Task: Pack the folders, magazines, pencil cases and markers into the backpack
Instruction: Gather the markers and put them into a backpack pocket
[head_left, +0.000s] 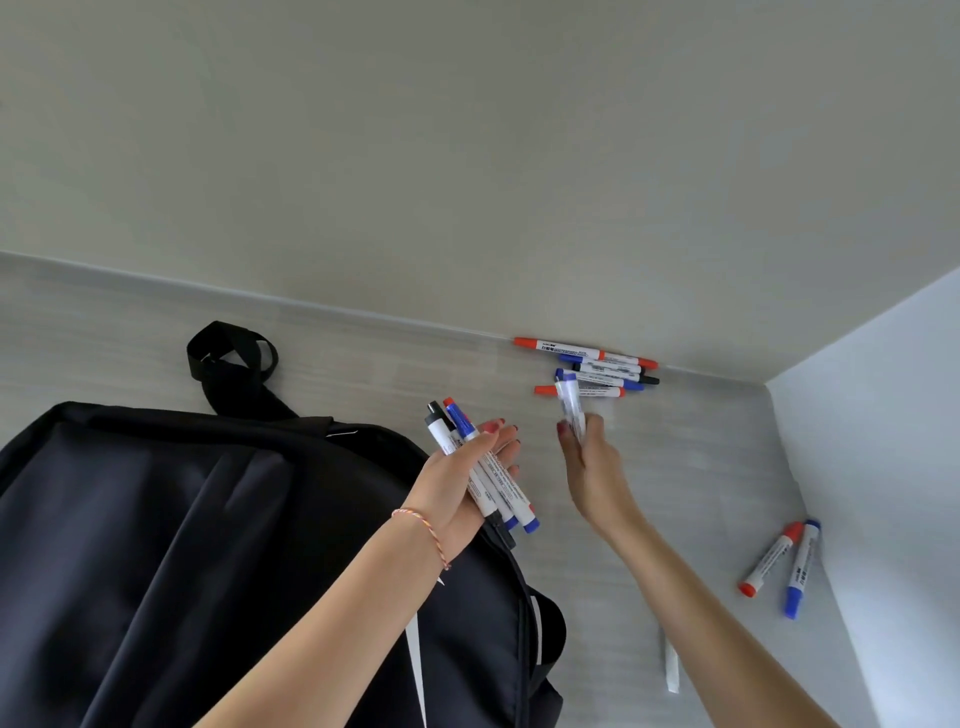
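Head view, left fingers (488, 441) clasping white markers (485, 475), right fingers (574, 436) pinching blue-capped marker (570, 402)

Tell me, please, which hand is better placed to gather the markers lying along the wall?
Right. The right hand, holding one blue-capped marker, is beside the marker pile at the wall; the left hand is full with a marker bundle.

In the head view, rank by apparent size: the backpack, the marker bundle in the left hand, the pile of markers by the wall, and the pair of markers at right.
1. Backpack, largest by far.
2. Marker bundle in the left hand.
3. Pile of markers by the wall, similar in extent and farther away, so unsure against the bundle.
4. Pair of markers, smallest.
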